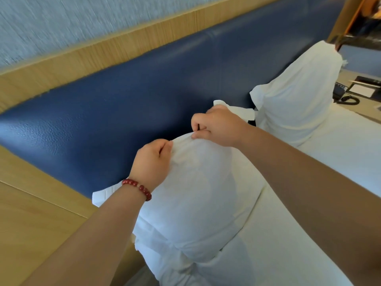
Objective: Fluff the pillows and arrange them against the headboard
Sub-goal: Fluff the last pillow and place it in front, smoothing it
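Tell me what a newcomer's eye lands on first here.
Centre frame, the left hand and right hand pinch the top edge of the near pillow, which stands upright on the bed. Behind it runs the broad blue headboard, with a far pillow upright at upper right. A red bead bracelet circles the left wrist.

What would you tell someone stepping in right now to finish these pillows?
Left hand: pinches the top edge of the near pillow.
Right hand: pinches the same edge.
The near pillow stands upright at the blue headboard; the far pillow stands there too, farther right.
Done: both pillows are up at the headboard.
To do: probably shape the near pillow, settle it against the headboard, let go.
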A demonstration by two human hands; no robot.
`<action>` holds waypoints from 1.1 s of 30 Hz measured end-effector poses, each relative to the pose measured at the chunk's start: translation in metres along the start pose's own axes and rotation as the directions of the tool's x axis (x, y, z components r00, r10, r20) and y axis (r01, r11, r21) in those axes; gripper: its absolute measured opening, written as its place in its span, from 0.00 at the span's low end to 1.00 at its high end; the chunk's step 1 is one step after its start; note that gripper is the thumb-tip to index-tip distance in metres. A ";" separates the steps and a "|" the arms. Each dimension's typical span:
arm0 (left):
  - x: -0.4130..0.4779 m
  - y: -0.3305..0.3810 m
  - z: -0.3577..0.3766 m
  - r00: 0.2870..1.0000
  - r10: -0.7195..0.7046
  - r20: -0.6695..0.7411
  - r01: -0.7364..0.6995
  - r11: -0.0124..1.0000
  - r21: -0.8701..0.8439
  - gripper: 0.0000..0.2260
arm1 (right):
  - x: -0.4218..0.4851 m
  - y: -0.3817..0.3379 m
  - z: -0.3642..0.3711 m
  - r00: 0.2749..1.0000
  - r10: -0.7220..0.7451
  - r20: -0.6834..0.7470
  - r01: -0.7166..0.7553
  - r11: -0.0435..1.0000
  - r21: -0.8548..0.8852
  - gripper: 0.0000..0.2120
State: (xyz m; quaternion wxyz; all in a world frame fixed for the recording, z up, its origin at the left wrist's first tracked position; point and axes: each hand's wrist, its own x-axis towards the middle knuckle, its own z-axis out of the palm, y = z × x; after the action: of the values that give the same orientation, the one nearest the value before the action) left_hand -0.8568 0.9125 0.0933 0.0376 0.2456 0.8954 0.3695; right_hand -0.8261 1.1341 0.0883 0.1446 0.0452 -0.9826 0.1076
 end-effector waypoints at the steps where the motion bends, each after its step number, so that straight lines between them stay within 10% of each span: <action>1: 0.001 -0.003 -0.001 1.000 -0.008 -0.003 0.008 1.000 0.013 0.16 | 0.001 0.000 -0.002 0.999 0.021 0.046 -0.020 1.000 -0.019 0.11; 8: -0.013 -0.018 -0.020 0.987 -0.101 0.121 0.080 0.984 0.161 0.17 | 0.010 0.017 -0.010 0.979 0.152 0.134 -0.166 0.981 0.097 0.21; 15: -0.027 -0.032 -0.044 0.981 -0.035 -0.193 0.072 0.979 0.188 0.17 | 0.021 0.015 0.004 0.991 0.084 -0.101 -0.100 0.981 -0.166 0.25; 19: -0.036 -0.035 -0.050 0.971 -0.007 -0.238 0.051 0.983 0.177 0.10 | 0.020 0.022 -0.002 0.989 0.145 0.035 -0.139 0.982 -0.131 0.20; 25: -0.035 -0.035 -0.057 0.979 -0.151 -0.134 0.149 0.988 -0.027 0.11 | 0.017 0.037 -0.010 0.904 0.419 0.088 -0.427 0.866 0.262 0.24; 33: -0.047 -0.058 -0.054 0.941 0.195 -0.277 -0.092 0.934 0.344 0.13 | 0.020 0.051 -0.014 0.876 0.473 0.088 -0.474 0.880 -0.017 0.15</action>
State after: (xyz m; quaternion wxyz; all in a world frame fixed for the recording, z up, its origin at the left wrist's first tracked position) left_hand -0.8531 0.8206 0.0871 -0.1704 0.2533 0.9185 0.2514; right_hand -0.8473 1.1856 0.0973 0.0696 -0.1912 -0.9690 0.1402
